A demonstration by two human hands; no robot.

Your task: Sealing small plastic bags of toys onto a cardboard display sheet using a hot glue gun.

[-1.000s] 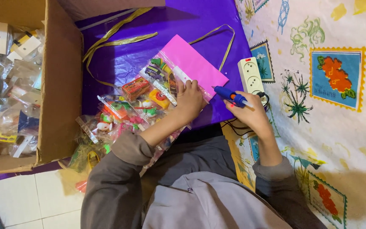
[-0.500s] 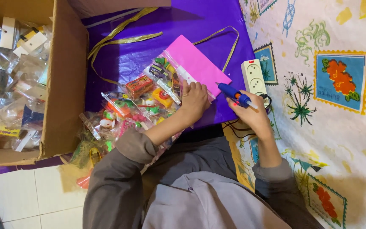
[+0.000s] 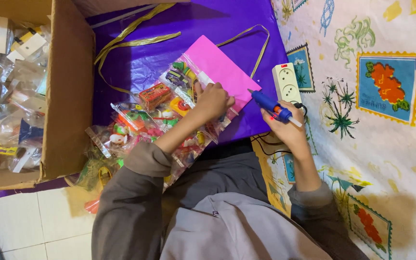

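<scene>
My left hand (image 3: 213, 101) presses down on a clear packet of small colourful toys (image 3: 179, 91) that lies over a pink card (image 3: 220, 72). My right hand (image 3: 285, 127) grips a blue glue gun (image 3: 269, 105) whose nozzle points at the card's right edge. More clear toy packets (image 3: 131, 123) are strung out along the purple sheet (image 3: 203, 24) under my left forearm. Both sleeves are grey.
An open cardboard box (image 3: 68, 96) full of clear packets stands at the left. A white power strip (image 3: 287, 83) with a black cord lies beside the glue gun. Gold ribbon (image 3: 131, 36) loops across the purple sheet. A patterned cloth (image 3: 371, 144) covers the right side. White floor tiles (image 3: 39, 221) show at lower left.
The view has shifted slightly. My right hand has brought the glue gun's nozzle a little closer to the pink card. My left hand stays on the packet.
</scene>
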